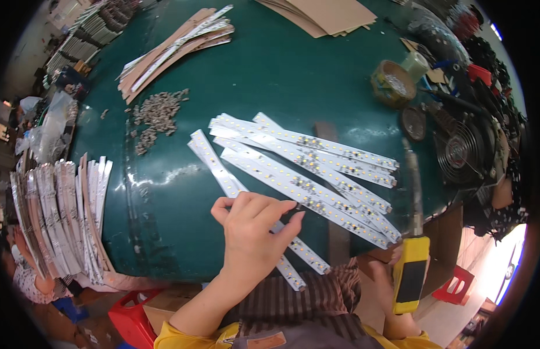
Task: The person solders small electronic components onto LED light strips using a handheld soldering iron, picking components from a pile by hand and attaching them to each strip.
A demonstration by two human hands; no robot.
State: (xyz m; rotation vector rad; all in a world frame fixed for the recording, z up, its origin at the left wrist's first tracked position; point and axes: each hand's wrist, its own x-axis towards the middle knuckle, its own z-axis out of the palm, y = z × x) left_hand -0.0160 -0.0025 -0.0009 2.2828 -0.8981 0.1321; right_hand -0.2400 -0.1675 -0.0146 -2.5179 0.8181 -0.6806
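My left hand (254, 224) is above the near part of the table, thumb and forefinger closed in a pinch. A tiny dark piece shows at their tips, too small to name. Below this hand lie two crossed white LED strips (308, 256), their near ends passing the table edge. Just right of it, several more LED strips (305, 189) fan out in a loose pile. My right hand (381, 259) is low by the strips' near right ends, its fingers mostly hidden. Beside and over it is a yellow-and-black soldering iron (410, 273), its metal barrel pointing away from me.
Small beige pieces (156, 116) lie heaped on the green table (270, 70). Bundled strips (61, 218) stand at left; more strips with cardboard (177, 49) lie far left. A round tub (392, 84) and a fan (459, 151) stand right. A red stool (133, 320) is below.
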